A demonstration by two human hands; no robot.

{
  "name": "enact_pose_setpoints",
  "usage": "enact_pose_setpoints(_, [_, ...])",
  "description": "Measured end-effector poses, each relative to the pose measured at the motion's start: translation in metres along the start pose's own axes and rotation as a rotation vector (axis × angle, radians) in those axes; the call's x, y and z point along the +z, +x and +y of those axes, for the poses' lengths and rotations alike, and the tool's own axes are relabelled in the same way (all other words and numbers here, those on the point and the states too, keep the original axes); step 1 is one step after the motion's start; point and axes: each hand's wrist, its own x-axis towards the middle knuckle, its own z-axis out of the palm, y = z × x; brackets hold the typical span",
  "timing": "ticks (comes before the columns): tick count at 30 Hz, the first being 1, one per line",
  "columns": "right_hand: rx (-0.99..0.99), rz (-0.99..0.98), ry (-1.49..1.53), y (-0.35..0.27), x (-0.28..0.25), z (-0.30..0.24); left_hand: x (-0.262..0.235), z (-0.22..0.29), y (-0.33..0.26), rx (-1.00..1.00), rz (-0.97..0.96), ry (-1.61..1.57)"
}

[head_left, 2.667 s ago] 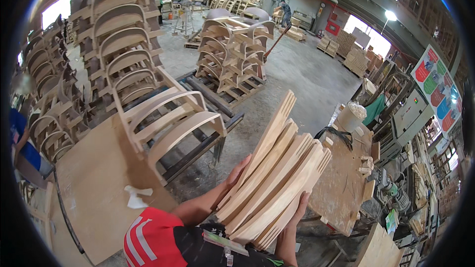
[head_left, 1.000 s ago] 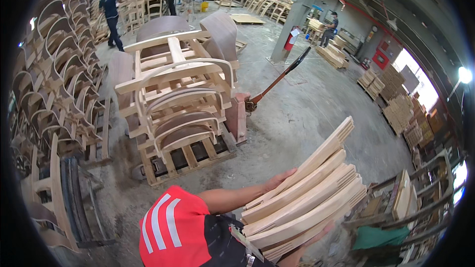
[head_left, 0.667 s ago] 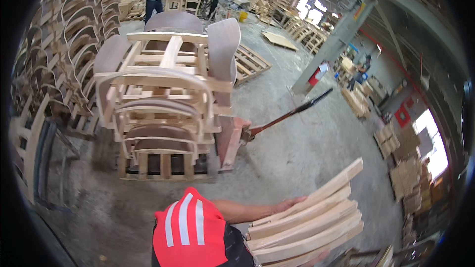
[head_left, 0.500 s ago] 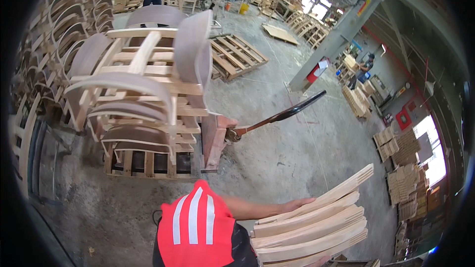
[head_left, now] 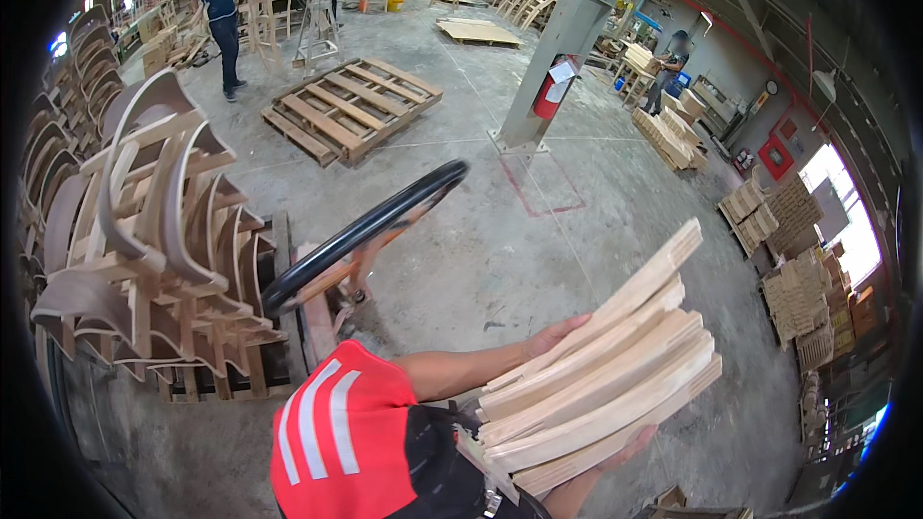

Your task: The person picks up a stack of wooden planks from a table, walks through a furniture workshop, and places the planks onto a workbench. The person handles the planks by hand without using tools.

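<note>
A bundle of pale, slightly curved wooden slats [head_left: 601, 380] lies across my arms, against the front of my body. My left hand [head_left: 558, 334] presses on the far side of the bundle, with its fingers against the top slat. On the near side, my right hand [head_left: 630, 447] cups the lowest slats from below; part of that hand is hidden by the wood. Close to my left arm is the long black handle [head_left: 370, 231] of a pallet jack, and neither hand touches it.
Curved wooden chair frames [head_left: 159, 231] are piled at the left on a pallet. Further ahead lie a slatted pallet [head_left: 351, 106] and a grey column [head_left: 553, 67]. One person [head_left: 217, 14] stands far left, another [head_left: 670, 67] far right. Wood stacks [head_left: 793, 303] line the right side.
My view has shifted forward and turned, so the chair frames sit further left and the jack handle looks closer. The slats stay between my hands, and more of my right hand shows.
</note>
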Motion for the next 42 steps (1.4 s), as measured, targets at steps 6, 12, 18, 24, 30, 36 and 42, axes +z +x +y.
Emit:
enact_pose_setpoints(6, [0.162, -0.107, 0.052, 0.187, 0.064, 0.06, -0.057, 0.131, 0.085, 0.265, 0.083, 0.061])
enact_pose_setpoints(12, [0.421, -0.224, 0.1, 0.344, 0.107, 0.2, -0.152, 0.288, 0.125, 0.554, 0.204, 0.146])
enact_pose_setpoints(18, [0.478, -0.433, 0.063, 0.492, 0.182, 0.34, -0.198, 0.469, 0.16, 0.719, 0.135, 0.139])
enact_pose_setpoints(24, [0.665, -0.44, 0.136, 0.593, 0.273, 0.442, -0.212, 0.62, 0.166, 0.846, 0.347, 0.349])
enact_pose_setpoints(30, [0.733, -0.468, 0.108, 0.708, 0.341, 0.584, -0.282, 0.784, 0.178, 0.957, 0.414, 0.389])
enact_pose_setpoints(36, [0.72, -0.518, 0.198, 0.845, 0.443, 0.707, -0.322, 0.978, 0.229, 1.058, 0.508, 0.525])
enact_pose_setpoints(42, [0.794, -0.627, 0.1, 0.961, 0.537, 0.8, -0.353, 1.124, 0.259, 1.062, 0.509, 0.326])
